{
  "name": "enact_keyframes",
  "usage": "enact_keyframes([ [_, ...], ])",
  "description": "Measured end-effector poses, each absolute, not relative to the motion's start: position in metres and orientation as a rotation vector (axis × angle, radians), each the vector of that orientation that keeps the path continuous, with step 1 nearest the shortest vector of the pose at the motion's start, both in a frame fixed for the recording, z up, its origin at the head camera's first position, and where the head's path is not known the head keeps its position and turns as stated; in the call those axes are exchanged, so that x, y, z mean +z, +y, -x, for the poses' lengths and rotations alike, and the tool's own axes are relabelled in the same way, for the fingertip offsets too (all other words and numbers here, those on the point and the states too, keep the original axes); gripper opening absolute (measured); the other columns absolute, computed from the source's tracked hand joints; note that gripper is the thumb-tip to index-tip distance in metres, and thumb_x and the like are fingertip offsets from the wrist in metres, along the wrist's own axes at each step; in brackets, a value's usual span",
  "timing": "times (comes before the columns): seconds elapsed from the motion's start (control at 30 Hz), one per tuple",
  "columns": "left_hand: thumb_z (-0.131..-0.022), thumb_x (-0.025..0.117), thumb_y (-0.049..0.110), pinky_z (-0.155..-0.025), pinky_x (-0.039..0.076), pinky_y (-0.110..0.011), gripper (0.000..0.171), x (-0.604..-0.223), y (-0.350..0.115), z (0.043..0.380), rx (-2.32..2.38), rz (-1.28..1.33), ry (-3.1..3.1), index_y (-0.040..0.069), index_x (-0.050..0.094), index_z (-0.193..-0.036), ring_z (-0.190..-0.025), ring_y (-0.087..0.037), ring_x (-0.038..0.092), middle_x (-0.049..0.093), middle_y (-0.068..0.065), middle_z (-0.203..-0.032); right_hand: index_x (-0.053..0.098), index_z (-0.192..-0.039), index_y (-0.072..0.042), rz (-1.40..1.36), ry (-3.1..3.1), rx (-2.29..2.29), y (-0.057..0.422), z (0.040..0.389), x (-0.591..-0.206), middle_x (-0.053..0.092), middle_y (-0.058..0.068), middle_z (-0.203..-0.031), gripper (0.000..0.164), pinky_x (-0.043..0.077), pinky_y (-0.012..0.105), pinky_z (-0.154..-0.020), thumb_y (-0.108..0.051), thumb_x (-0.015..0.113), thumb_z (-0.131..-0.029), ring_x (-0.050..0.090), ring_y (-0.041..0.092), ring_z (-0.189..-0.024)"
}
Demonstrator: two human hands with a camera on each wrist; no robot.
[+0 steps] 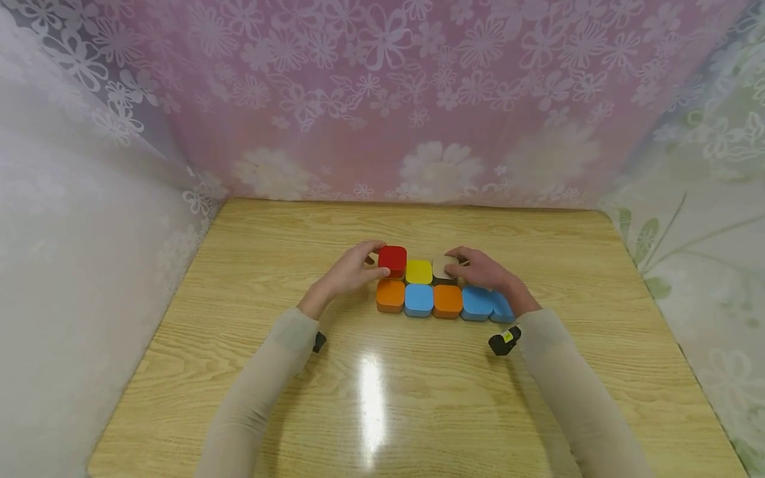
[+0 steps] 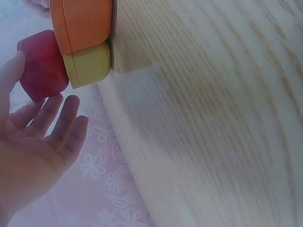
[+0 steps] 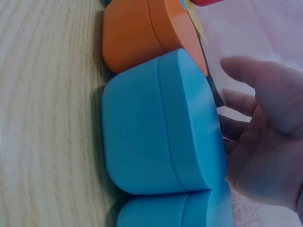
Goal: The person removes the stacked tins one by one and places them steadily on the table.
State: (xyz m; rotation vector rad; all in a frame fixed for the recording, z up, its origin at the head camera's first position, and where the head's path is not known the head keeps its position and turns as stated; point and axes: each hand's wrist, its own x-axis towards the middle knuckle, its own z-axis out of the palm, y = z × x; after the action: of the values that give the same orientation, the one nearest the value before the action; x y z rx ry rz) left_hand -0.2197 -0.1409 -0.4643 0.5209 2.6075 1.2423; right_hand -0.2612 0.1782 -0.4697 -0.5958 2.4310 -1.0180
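My left hand (image 1: 354, 269) holds a red rounded-square box (image 1: 392, 257) between thumb and fingers. In the left wrist view the red box (image 2: 45, 66) stands higher than a yellow box (image 2: 90, 66) and over it; whether it rests on it I cannot tell. A yellow-topped box (image 1: 419, 271) lies between the hands. With thumb and fingers my right hand (image 1: 484, 271) grips a beige-topped box (image 1: 443, 264) with a dark lower part. In the right wrist view that box is mostly hidden behind a blue box (image 3: 137, 127).
A front row runs along the near side: an orange box (image 1: 391, 295), a blue box (image 1: 419, 300), another orange box (image 1: 447, 301) and two blue boxes (image 1: 476, 303) under the right wrist. The wooden table (image 1: 370, 398) meets floral curtains (image 1: 388, 133) at the back and sides.
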Motion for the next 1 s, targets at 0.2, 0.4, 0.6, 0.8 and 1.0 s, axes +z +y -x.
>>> enact_keyframes([
  [0.2,-0.095,0.068,0.030,-0.099,0.049,-0.041,0.066,-0.4680,-0.1373,0.2178,1.246,-0.533,2.599,0.005,0.041,-0.150,-0.117,-0.030,0.055,0.047,-0.010,-0.147,0.052,-0.138,0.004,0.594,2.449,-1.011,0.1792,0.2537,-0.4667,0.055,0.026,-0.134,0.040,0.044,0.053,-0.098,-0.018,0.046,-0.106,0.054,0.036,-0.112],
  [0.4,-0.096,0.068,0.029,-0.098,0.050,-0.041,0.064,-0.4689,-0.1385,0.2177,1.255,-0.519,2.613,0.006,0.041,-0.149,-0.115,-0.029,0.056,0.048,-0.010,-0.147,0.053,-0.137,0.003,0.574,2.438,-1.035,0.1772,0.2535,-0.4682,0.058,0.023,-0.130,0.039,0.046,0.047,-0.093,-0.018,0.046,-0.106,0.055,0.033,-0.107],
  [0.6,-0.096,0.068,0.029,-0.099,0.049,-0.041,0.064,-0.4677,-0.1410,0.2192,1.263,-0.520,2.616,0.007,0.042,-0.150,-0.115,-0.028,0.056,0.048,-0.009,-0.147,0.052,-0.136,0.005,0.570,2.434,-1.043,0.1761,0.2568,-0.4701,0.059,0.023,-0.127,0.039,0.047,0.041,-0.088,-0.019,0.046,-0.106,0.055,0.031,-0.103],
  [0.8,-0.097,0.067,0.030,-0.098,0.050,-0.040,0.065,-0.4683,-0.1409,0.2198,1.237,-0.527,2.624,0.008,0.040,-0.151,-0.114,-0.027,0.057,0.051,-0.009,-0.144,0.052,-0.137,0.005,0.575,2.426,-1.043,0.1771,0.2564,-0.4685,0.059,0.024,-0.127,0.039,0.046,0.042,-0.088,-0.019,0.046,-0.106,0.055,0.031,-0.102],
  [1.0,-0.098,0.063,0.037,-0.099,0.050,-0.041,0.070,-0.4720,-0.1400,0.2183,1.167,-0.523,2.654,0.010,0.031,-0.154,-0.115,-0.026,0.058,0.052,-0.011,-0.140,0.051,-0.137,0.005,0.566,2.426,-1.035,0.1774,0.2566,-0.4696,0.058,0.024,-0.128,0.040,0.047,0.041,-0.088,-0.019,0.046,-0.106,0.056,0.030,-0.101],
])
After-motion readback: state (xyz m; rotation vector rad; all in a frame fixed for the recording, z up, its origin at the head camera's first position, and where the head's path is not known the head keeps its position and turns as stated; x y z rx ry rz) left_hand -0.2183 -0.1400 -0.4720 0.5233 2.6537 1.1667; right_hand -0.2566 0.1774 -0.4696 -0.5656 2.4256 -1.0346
